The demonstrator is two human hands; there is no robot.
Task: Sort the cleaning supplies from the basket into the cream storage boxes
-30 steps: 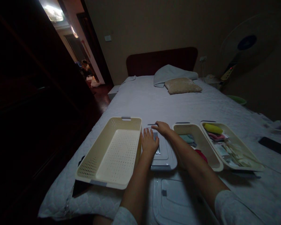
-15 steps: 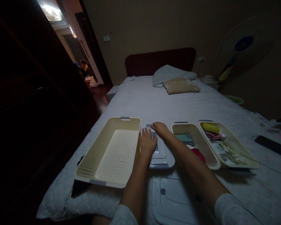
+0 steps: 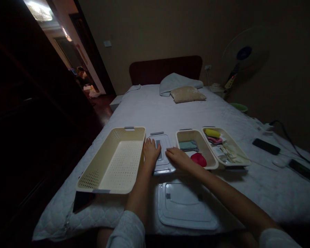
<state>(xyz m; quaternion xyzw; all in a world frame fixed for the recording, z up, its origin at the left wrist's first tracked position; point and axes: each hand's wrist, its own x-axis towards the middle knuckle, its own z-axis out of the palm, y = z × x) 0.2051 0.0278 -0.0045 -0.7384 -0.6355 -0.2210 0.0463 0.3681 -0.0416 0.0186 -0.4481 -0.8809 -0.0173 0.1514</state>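
Note:
My left hand (image 3: 151,151) lies flat, fingers spread, on a small grey lid (image 3: 162,151) that covers a container on the bed. Palm down, fingers extended, my right hand (image 3: 177,157) rests at the lid's near right edge. A big empty cream basket (image 3: 113,162) with a perforated floor stands just left of my left hand. To the right stands a cream bin (image 3: 196,151) holding a teal cloth (image 3: 188,145) and a red item (image 3: 198,159). A larger grey lid (image 3: 186,204) lies on the bed in front of me.
A second cream bin (image 3: 226,148) at the right holds a yellow item and several small things. A phone (image 3: 266,146), a white object and cables lie on the bed at the right. Pillows (image 3: 182,89), a headboard and a standing fan (image 3: 244,57) are beyond. A doorway opens at the left.
My right hand has drawn back from the lid's far end to its near right edge. My left hand stays on the lid. The view has pulled back and turned right.

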